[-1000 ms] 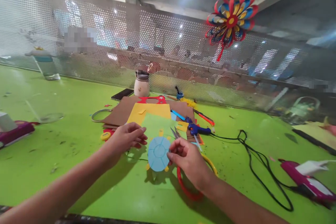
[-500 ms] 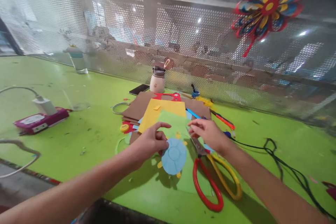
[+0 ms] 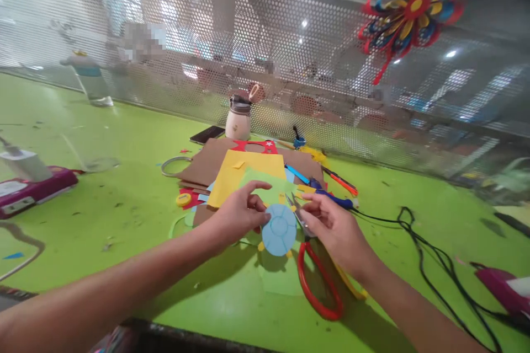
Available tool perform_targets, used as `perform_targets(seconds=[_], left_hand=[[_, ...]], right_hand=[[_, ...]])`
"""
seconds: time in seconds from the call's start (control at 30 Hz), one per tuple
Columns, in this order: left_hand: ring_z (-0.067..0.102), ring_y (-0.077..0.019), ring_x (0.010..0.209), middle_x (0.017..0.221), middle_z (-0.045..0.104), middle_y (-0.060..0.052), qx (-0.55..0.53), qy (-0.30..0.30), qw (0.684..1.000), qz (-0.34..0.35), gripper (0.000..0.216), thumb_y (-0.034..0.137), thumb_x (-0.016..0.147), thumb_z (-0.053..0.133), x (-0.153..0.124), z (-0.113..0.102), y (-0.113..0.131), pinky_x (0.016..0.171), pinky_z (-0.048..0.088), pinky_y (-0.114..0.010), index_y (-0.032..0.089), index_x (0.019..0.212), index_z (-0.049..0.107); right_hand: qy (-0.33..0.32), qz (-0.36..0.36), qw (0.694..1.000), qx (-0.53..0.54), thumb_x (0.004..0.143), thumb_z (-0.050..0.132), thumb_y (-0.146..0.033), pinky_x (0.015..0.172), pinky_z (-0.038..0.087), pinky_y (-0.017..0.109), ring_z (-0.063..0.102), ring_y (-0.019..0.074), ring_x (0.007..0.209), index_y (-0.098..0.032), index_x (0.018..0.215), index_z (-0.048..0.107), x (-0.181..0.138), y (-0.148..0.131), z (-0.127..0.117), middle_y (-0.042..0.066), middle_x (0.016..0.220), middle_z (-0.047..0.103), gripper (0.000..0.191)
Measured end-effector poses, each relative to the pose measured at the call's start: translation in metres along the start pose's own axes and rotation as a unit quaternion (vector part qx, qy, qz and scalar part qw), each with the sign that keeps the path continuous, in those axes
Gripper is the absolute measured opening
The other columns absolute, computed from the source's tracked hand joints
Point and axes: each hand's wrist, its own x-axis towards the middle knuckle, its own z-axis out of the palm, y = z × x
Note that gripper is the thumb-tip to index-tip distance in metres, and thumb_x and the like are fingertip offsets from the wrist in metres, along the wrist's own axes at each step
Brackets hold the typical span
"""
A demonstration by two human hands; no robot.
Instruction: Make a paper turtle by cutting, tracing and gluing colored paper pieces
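Observation:
My left hand [image 3: 244, 210] pinches the edge of a round light-blue paper cutout [image 3: 279, 230] between thumb and bent fingers. Lines divide its face into segments around a middle circle, and small yellow paper tabs stick out from its rim. My right hand [image 3: 329, 226] hovers over the scissors [image 3: 319, 289], thumb and loosely curled fingers apart; contact with the blades cannot be made out. The scissors have one red and one yellow handle, the yellow mostly hidden by my hand. Beyond my right fingers lies a blue hot glue gun [image 3: 337, 198].
Yellow paper [image 3: 248, 168], green paper [image 3: 281, 281] and brown cardboard [image 3: 199, 165] overlap ahead. A cutter knife [image 3: 342, 182], tape measure [image 3: 183, 199], jar [image 3: 238, 121] and phone [image 3: 207, 134] surround them. Black cord [image 3: 418, 242] crosses the right side; a purple power strip [image 3: 37, 190] sits left.
My right hand has shifted back over the scissors, with its fingers less pinched. The blue cutout has come closer to the blades in my left hand. The camera view has turned slightly right.

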Motion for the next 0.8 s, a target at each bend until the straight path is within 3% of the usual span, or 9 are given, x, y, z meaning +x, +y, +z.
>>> perform_targets(seconds=[0.3,0.47,0.67,0.8], left_hand=[[0.054,-0.0126,0.054,0.063,0.056,0.006,-0.014,-0.024,0.999,-0.024,0.058,0.025,0.068,0.072,-0.002,-0.009,0.002,0.050,0.045,-0.026,0.018,0.118,0.046],[0.061,-0.0168,0.074,0.084,0.065,-0.004,-0.051,-0.067,0.993,-0.078,0.049,0.028,0.075,0.067,-0.005,-0.024,0.007,0.060,0.045,-0.028,0.017,0.120,0.049],[0.052,-0.0108,0.060,0.071,0.063,0.001,-0.003,-0.111,0.992,-0.063,0.049,0.019,0.071,0.071,-0.002,-0.029,0.000,0.056,0.041,-0.025,0.015,0.116,0.052],[0.053,-0.0114,0.058,0.069,0.062,0.002,0.007,-0.117,0.991,-0.058,0.047,0.017,0.068,0.072,-0.001,-0.031,0.000,0.054,0.042,-0.026,0.014,0.112,0.055]], right_hand=[[-0.044,0.067,0.989,0.127,0.069,0.068,-0.024,0.063,0.046,0.027,0.056,0.0123,0.064,-0.019,0.115,0.053,0.012,-0.003,0.020,-0.005,0.071,0.055,0.049],[-0.066,0.085,0.978,0.176,0.066,0.073,-0.027,0.065,0.048,0.029,0.059,0.0129,0.064,-0.018,0.114,0.053,0.006,0.000,0.024,-0.004,0.071,0.057,0.053],[-0.079,0.077,0.985,0.135,0.068,0.070,-0.020,0.064,0.048,0.028,0.058,0.0123,0.064,-0.016,0.112,0.056,0.006,0.004,0.027,-0.003,0.070,0.059,0.046],[-0.041,0.050,0.996,0.055,0.072,0.067,-0.019,0.070,0.050,0.034,0.062,0.0156,0.069,-0.015,0.104,0.062,0.006,0.008,0.014,0.002,0.078,0.063,0.032]])
